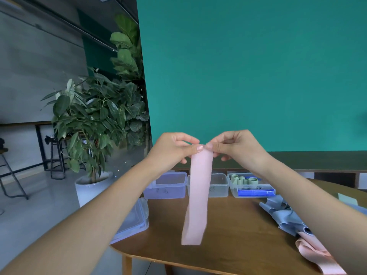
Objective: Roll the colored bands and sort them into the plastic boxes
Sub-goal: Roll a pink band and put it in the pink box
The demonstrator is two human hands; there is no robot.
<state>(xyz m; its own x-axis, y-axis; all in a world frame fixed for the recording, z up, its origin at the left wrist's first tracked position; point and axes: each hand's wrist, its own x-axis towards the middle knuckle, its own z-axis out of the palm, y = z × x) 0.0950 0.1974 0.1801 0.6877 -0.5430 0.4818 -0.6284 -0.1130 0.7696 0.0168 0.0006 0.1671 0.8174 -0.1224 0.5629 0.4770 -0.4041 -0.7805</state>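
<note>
Head view, left hand (174, 148) and right hand (236, 148) pinching pink band (196, 197) (hanging), above table (234, 231)

Matt pink cloth band (196, 197); clear plastic boxes (166, 185); smooth wood table (234, 235).

Three plastic boxes (165, 185) are counted — one lid (133, 221), four green rolls (245, 180), two hands (172, 148) and one held pink band (196, 197)

A brown wooden tabletop (234, 231) fills the 5 o'clock area. A flat teal wall panel (248, 66) rises toward 1 o'clock. At 9 o'clock, a leafy green plant in a white pot (93, 124) stands beside a black metal stool (56, 155).
</note>
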